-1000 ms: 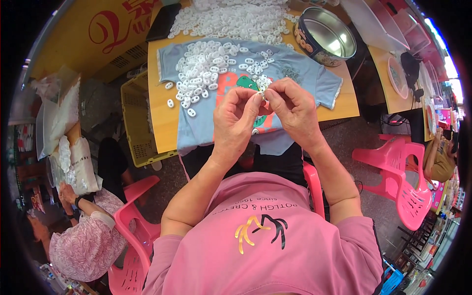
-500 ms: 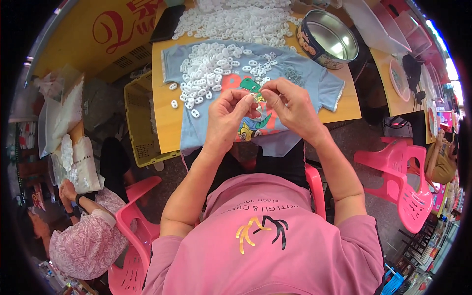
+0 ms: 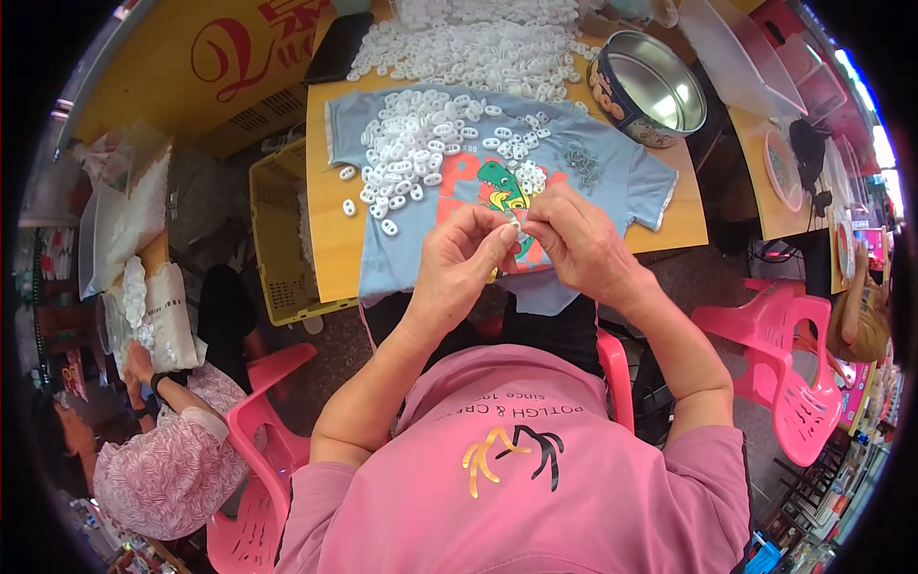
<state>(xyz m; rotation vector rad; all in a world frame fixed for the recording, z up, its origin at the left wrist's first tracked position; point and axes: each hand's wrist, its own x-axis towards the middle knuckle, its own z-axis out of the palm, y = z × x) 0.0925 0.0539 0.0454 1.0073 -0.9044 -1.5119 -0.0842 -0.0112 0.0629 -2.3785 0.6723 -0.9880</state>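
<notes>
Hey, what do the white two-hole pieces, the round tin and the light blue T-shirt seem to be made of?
White two-hole pieces: probably plastic, smooth, given their uniform molded shapes. Round tin: apparently shiny metal, with bright reflections inside. Light blue T-shirt: matte fabric, draping softly off the table; exact fibre unclear.

The pieces [image 3: 406, 143] are white, the dinosaur-printed T-shirt [image 3: 390, 260] blue-grey.

On the table [image 3: 335, 273] lies a shirt [image 3: 384, 263]. On its left half is a pile of small pieces [image 3: 411, 143], on its right half a little tangle [image 3: 583, 165]. Behind the shirt lies a larger heap [image 3: 469, 57], and to its right stands a tin [image 3: 612, 100]. One crate [image 3: 266, 239] is left of the table
</notes>
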